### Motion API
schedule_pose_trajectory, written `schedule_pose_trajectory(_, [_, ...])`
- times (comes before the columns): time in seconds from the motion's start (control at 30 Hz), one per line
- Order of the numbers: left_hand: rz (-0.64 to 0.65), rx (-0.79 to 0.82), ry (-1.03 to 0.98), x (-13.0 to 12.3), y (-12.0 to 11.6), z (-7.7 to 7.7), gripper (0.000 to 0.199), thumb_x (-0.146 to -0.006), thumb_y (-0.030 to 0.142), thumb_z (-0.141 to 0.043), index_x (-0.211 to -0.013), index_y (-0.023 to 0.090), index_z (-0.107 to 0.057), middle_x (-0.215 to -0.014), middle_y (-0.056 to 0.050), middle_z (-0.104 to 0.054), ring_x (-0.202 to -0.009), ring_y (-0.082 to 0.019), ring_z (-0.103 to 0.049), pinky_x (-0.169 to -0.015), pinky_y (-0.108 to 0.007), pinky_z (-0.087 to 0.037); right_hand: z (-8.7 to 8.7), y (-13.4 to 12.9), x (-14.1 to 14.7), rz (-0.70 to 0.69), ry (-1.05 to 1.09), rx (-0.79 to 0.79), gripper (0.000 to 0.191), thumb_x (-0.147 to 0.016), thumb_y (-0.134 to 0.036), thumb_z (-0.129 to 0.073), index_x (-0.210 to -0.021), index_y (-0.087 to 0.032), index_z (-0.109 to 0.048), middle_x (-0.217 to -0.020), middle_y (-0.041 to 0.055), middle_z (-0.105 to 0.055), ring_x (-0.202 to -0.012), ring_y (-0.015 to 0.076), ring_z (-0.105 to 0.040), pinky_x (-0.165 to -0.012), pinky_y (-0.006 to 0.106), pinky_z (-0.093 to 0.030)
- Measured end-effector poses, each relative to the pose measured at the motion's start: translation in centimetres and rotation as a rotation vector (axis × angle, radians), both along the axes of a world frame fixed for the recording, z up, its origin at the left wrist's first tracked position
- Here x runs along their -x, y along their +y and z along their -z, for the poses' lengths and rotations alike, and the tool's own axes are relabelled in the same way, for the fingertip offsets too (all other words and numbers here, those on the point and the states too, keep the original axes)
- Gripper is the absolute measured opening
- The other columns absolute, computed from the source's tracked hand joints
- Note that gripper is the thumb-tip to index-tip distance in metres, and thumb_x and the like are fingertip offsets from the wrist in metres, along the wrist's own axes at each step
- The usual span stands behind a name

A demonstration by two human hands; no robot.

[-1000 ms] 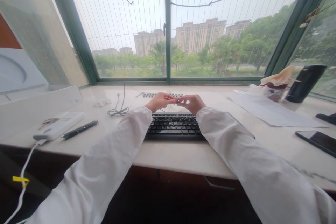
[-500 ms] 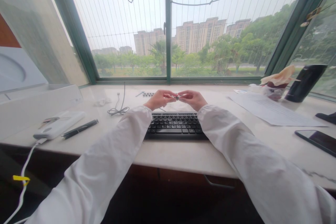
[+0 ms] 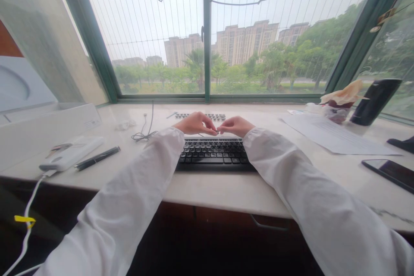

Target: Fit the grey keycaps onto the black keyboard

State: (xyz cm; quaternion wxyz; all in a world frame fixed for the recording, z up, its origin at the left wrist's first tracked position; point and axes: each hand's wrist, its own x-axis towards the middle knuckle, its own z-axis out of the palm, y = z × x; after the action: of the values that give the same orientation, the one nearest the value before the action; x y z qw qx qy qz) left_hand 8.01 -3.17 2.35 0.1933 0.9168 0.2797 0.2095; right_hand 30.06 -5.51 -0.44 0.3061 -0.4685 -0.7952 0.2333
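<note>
"Just past the far edge of the keyboard (image 3: 211,155), that's where the left hand (image 3: 194,123) and the right hand (image 3: 237,126) meet, isn't it? What have they got?"

"A small dark piece (image 3: 217,131), right between the fingertips. The fingers of both hands pinch it, one hand from each side. It's too tiny from here to tell what it is."

"How would you handle something that small?"

"Lightly. I'd let one hand grip and the other turn, both by the edges. Squeeze too hard and it could well pop loose."

"And drop among the keys?"

"That's the risk I see, with the keyboard so near. Working low over a bare patch of the surface (image 3: 200,187) seems safer to me. Little pieces (image 3: 218,117) also lie in rows behind the hands, and a clumsy slip might scatter those."

"Those sleeves (image 3: 274,153) look loose."

"They do. They cross in front of the keyboard's ends, though I can't tell whether the cloth touches it. Wrists up, I'd say, and elbows easy."
</note>
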Motion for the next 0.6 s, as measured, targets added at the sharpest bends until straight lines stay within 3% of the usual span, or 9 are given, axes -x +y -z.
schedule_pose_trajectory(0.13, [-0.017, 0.13, 0.119, 0.2, -0.2, -0.2, 0.031, -0.062, 0.047, -0.077, -0.079, 0.021, -0.079, -0.074, -0.002, -0.073, -0.071, -0.015, -0.062, -0.066, -0.024, -0.04, 0.3, -0.1, 0.2, -0.098, -0.095, 0.076, 0.043, -0.069, -0.06, -0.068, -0.08, -0.02, -0.078, -0.074, 0.0021, -0.073, -0.074, 0.017, -0.061, -0.07, 0.027, -0.042])
schedule_pose_trajectory(0.33, [-0.019, 0.203, 0.217, 0.2, 0.2, 0.6, 0.024, -0.057, 0.044, -0.08, -0.072, 0.025, -0.079, -0.065, 0.002, -0.07, -0.066, -0.013, -0.059, -0.061, -0.023, -0.036, 1.1, -0.1, 0.7, -0.185, -0.158, 0.09, 0.038, -0.066, -0.056, -0.072, -0.085, -0.024, -0.079, -0.077, 0.0, -0.073, -0.073, 0.0158, -0.062, -0.067, 0.024, -0.042])
schedule_pose_trajectory(0.6, [-0.011, 0.23, 0.235, 0.2, 0.4, 0.8, 0.026, -0.057, 0.045, -0.08, -0.075, 0.025, -0.079, -0.069, 0.0, -0.072, -0.073, -0.015, -0.062, -0.064, -0.022, -0.037, 0.9, -0.2, 0.9, -0.192, -0.229, 0.065, 0.043, -0.067, -0.06, -0.07, -0.084, -0.021, -0.078, -0.073, 0.0005, -0.072, -0.071, 0.0152, -0.06, -0.063, 0.024, -0.04])
